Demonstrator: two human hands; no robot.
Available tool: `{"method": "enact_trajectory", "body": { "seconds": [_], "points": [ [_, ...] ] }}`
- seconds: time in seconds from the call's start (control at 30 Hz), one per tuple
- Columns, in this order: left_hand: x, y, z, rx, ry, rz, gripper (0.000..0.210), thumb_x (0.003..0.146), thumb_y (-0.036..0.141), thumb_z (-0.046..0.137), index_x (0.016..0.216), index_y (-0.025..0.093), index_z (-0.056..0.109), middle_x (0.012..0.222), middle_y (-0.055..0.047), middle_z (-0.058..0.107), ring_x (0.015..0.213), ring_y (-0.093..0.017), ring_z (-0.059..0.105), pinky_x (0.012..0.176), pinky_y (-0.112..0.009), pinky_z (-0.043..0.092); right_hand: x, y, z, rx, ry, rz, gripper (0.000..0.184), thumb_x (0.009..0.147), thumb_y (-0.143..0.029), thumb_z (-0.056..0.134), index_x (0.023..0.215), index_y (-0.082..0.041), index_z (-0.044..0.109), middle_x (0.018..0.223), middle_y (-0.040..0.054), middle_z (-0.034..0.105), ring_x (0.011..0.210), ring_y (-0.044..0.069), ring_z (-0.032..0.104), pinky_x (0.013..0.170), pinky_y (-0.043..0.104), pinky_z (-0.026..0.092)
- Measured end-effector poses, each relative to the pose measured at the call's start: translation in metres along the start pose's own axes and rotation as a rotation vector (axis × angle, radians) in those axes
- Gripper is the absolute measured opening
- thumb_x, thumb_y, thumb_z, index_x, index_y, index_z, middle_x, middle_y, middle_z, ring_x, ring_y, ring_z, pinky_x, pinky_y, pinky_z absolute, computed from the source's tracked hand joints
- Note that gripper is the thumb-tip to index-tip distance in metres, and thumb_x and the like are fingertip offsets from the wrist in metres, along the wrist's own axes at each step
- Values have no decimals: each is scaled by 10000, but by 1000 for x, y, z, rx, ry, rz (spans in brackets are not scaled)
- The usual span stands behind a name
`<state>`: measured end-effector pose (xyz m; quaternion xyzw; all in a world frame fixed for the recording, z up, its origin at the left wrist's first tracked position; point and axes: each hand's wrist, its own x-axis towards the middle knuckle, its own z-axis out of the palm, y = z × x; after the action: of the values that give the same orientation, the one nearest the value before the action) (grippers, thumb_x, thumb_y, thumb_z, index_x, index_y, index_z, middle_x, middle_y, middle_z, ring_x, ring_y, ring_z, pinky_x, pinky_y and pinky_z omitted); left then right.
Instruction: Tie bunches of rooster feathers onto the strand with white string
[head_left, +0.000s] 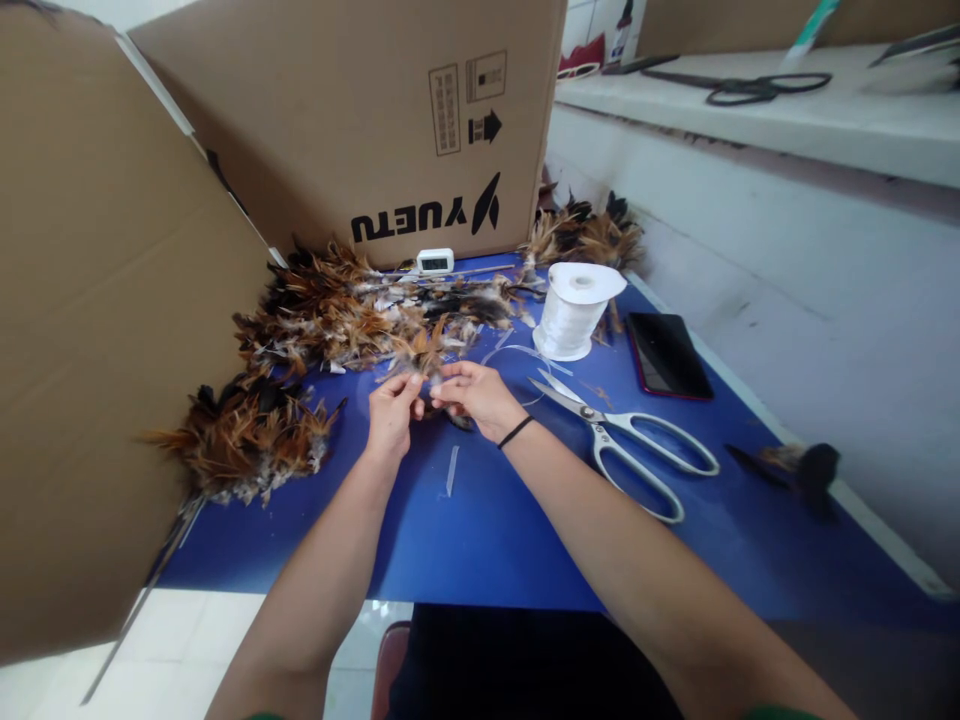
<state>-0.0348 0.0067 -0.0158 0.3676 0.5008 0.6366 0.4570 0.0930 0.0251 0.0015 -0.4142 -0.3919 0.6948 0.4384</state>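
Observation:
Near the middle of the blue table (pixel 495 540), my left hand (pixel 391 412) and my right hand (pixel 480 396) are close together, fingertips pinched around a small bunch of brown feathers (pixel 424 350). The bunch fans upward above my fingers, and its lower end is partly hidden by them. A dark feather tip pokes out beneath my right hand, which wears a black band at the wrist. Open-bladed scissors (pixel 622 435) with white handles lie to the right of that hand. Beyond them stands a spool of white ribbon (pixel 571 315), a loose strand curling from it toward my hands.
Brown and black feathers (pixel 322 310) are heaped along the back, with another pile (pixel 244 435) at left. Cardboard panels (pixel 337 120) wall the left and rear. A phone (pixel 669 355), a dark feather (pixel 795 470), a small digital display (pixel 435 261) and a ribbon scrap (pixel 452 470) lie on the table.

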Motion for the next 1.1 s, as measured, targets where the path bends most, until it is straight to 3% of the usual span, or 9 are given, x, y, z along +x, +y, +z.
{"method": "enact_trajectory", "body": {
  "seconds": [0.2, 0.33, 0.53, 0.8, 1.1],
  "points": [
    [5, -4, -5, 182, 63, 144, 179, 693, 321, 683, 704, 142, 679, 637, -21, 667, 405, -93, 528, 390, -202, 416, -1, -2, 0, 116, 10, -38, 198, 589, -212, 728, 627, -156, 543, 566, -27, 597, 569, 115, 631, 407, 161, 411],
    [3, -6, -6, 335, 67, 237, 161, 741, 315, 640, 723, 165, 696, 599, -12, 658, 421, -117, 549, 427, -218, 425, -3, -5, 4, 153, 52, -61, 171, 605, -175, 706, 627, -157, 537, 545, -35, 589, 513, 100, 601, 383, 163, 403],
    [-6, 4, -3, 510, 74, 425, 100, 728, 226, 658, 638, 204, 697, 500, 15, 600, 500, -129, 534, 560, -215, 392, -6, -9, 7, 186, 70, 30, 92, 689, -136, 647, 691, -139, 555, 669, 53, 684, 566, 111, 635, 397, 157, 431],
    [-7, 3, -3, 620, 14, 549, 81, 726, 177, 653, 732, 229, 714, 637, -33, 631, 684, -190, 580, 747, -271, 405, -4, -6, 8, 228, 143, 32, 123, 651, -119, 646, 595, -137, 538, 514, -20, 563, 395, 29, 396, 325, 138, 296],
    [-3, -2, -9, 912, -70, 718, 178, 814, 199, 545, 892, 203, 705, 704, -73, 642, 692, -196, 588, 750, -295, 421, -5, -7, 10, 217, 163, 54, 96, 644, -104, 615, 604, -137, 535, 437, -35, 507, 358, 24, 344, 305, 132, 234]
  ]
}}
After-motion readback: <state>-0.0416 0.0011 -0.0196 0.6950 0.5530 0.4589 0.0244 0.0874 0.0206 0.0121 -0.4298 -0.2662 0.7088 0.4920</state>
